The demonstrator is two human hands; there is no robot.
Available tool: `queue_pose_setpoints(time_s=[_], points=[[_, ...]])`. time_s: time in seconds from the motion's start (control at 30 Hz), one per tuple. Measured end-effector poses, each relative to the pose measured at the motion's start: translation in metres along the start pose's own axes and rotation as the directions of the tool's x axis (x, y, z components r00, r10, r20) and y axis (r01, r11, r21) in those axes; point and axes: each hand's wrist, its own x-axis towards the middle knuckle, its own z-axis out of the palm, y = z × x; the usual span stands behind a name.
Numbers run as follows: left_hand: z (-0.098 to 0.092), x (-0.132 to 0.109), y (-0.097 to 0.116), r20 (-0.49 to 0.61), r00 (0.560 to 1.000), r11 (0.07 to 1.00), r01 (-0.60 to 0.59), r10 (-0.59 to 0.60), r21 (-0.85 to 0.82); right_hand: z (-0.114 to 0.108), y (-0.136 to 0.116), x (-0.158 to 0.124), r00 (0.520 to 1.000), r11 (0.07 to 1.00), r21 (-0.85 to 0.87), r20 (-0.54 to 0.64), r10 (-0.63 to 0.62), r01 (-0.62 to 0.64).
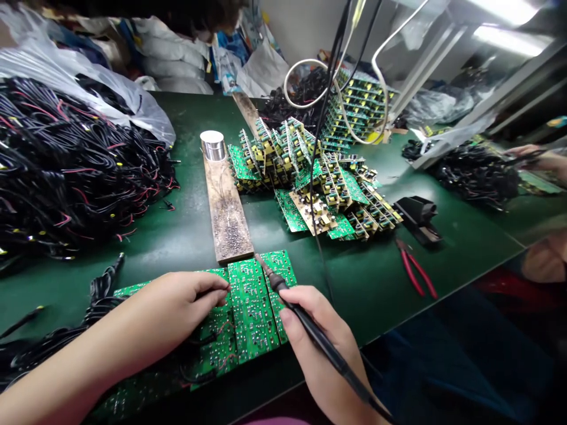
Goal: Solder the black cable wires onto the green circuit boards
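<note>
My right hand (325,348) grips a soldering iron (277,282) by its black handle. The iron's tip points up and left, near the top edge of the green circuit boards (252,310) and the end of the wooden strip. Over the boards' left side, my left hand (199,298) is closed in a pinch; what lies between its fingertips is too small to make out. Black cables (106,304) with thin red wire ends run beneath my left forearm onto the boards, partly hidden by it.
A wooden strip (228,215) bears a solder spool (212,146) and dark residue. Left is a large heap of black cables (80,171). Populated circuit boards (305,177) are piled behind. Red-handled pliers (416,268) and a black holder (419,218) lie right, near another person's hand (527,153).
</note>
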Motion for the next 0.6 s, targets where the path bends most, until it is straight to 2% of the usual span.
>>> queue_pose_setpoints(time_s=[0.17,0.4,0.5,0.6], points=[[-0.005,0.0,0.003,0.033,0.999,0.999,0.041,-0.041,0.004,-0.008,-0.002,-0.004,0.999,0.999,-0.041,-0.05,-0.005,0.003],[-0.004,-0.003,0.003,0.042,0.999,1.0,0.022,-0.021,-0.021,-0.013,-0.001,-0.01,0.999,0.998,-0.065,-0.049,-0.021,0.018],[0.008,-0.007,0.005,-0.036,0.997,0.985,-0.06,0.067,0.162,-0.016,-0.004,-0.012,0.998,0.997,-0.078,-0.061,-0.021,0.017],[0.022,-0.009,0.007,-0.096,0.982,0.902,-0.106,0.161,0.419,-0.018,-0.008,-0.013,0.999,0.995,-0.1,-0.038,0.002,-0.006]])
